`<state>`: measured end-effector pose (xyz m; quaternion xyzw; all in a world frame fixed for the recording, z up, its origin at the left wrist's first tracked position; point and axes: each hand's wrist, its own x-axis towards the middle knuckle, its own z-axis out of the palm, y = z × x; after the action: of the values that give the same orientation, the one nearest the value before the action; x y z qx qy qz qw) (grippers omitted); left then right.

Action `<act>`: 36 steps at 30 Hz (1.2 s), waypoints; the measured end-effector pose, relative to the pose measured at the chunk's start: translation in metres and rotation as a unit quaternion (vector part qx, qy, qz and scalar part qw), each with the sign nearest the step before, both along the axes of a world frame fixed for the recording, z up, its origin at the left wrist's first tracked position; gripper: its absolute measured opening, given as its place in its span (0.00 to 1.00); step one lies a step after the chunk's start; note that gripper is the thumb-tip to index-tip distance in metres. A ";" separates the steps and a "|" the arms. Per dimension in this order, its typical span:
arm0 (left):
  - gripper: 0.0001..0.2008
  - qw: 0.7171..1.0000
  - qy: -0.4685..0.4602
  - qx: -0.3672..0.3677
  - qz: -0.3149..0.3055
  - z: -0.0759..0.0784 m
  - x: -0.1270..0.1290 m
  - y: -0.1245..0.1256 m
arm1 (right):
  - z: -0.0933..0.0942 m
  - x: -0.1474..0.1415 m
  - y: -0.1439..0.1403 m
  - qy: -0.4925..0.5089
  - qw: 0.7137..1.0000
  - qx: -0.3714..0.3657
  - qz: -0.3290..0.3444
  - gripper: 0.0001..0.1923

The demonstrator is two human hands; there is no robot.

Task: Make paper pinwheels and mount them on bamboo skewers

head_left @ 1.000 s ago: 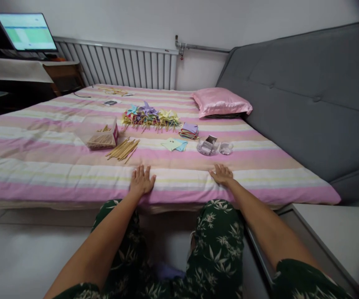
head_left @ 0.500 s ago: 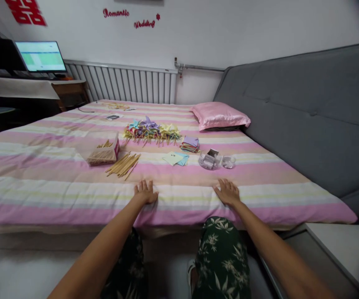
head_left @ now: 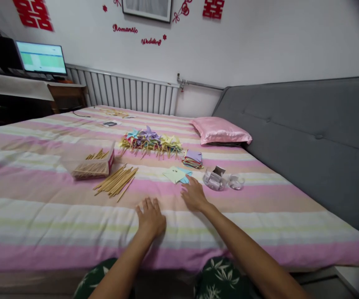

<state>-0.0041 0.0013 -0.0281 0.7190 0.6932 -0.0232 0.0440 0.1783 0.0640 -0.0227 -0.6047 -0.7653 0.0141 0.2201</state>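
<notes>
My left hand (head_left: 150, 217) lies flat, palm down, on the striped bed sheet (head_left: 42, 216) and holds nothing. My right hand (head_left: 194, 196) reaches further in, fingers spread, its tips just short of a yellow and a blue paper square (head_left: 176, 175). Left of the hands lies a loose bunch of wooden sticks (head_left: 116, 181) beside an open box of sticks (head_left: 94, 165). Beyond the squares is a heap of finished paper pinwheels (head_left: 150, 141) and a stack of coloured paper (head_left: 193, 159). A clear plastic container (head_left: 214, 179) and its lid (head_left: 236, 182) sit to the right.
A pink pillow (head_left: 221, 131) rests against the grey padded headboard (head_left: 306, 133) on the right. A radiator (head_left: 126, 91) runs along the far wall. A desk with a lit monitor (head_left: 41, 58) stands at the far left. A small dark object (head_left: 109, 123) lies far back on the sheet.
The view has moved closer over the bed. Both hands slid forward from the near edge. My right hand swung left toward the paper squares.
</notes>
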 end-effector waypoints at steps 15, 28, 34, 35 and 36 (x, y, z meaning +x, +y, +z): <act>0.26 0.999 -0.028 0.028 -0.011 0.004 -0.012 0.015 | -0.040 -0.034 0.021 0.056 0.992 0.075 0.080 0.18; 0.18 0.995 -0.028 -0.081 -0.048 0.069 -0.006 -0.025 | -0.001 0.006 -0.088 0.068 0.974 0.038 0.211 0.12; 0.16 0.996 -0.051 -0.071 -0.010 0.095 0.009 -0.025 | 0.021 0.015 -0.088 0.126 0.989 -0.008 0.079 0.10; 0.17 0.997 -0.057 -0.058 0.001 0.095 0.013 -0.022 | 0.023 0.014 -0.082 0.131 0.990 -0.018 0.056 0.11; 0.18 0.997 -0.064 -0.045 0.014 0.093 0.016 -0.017 | 0.024 0.012 -0.074 0.135 0.990 -0.031 0.038 0.12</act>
<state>0.0120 -0.0158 0.0644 0.7068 0.6970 -0.0078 0.1207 0.1908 -0.0102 0.0014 -0.5745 -0.7500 0.1278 0.3020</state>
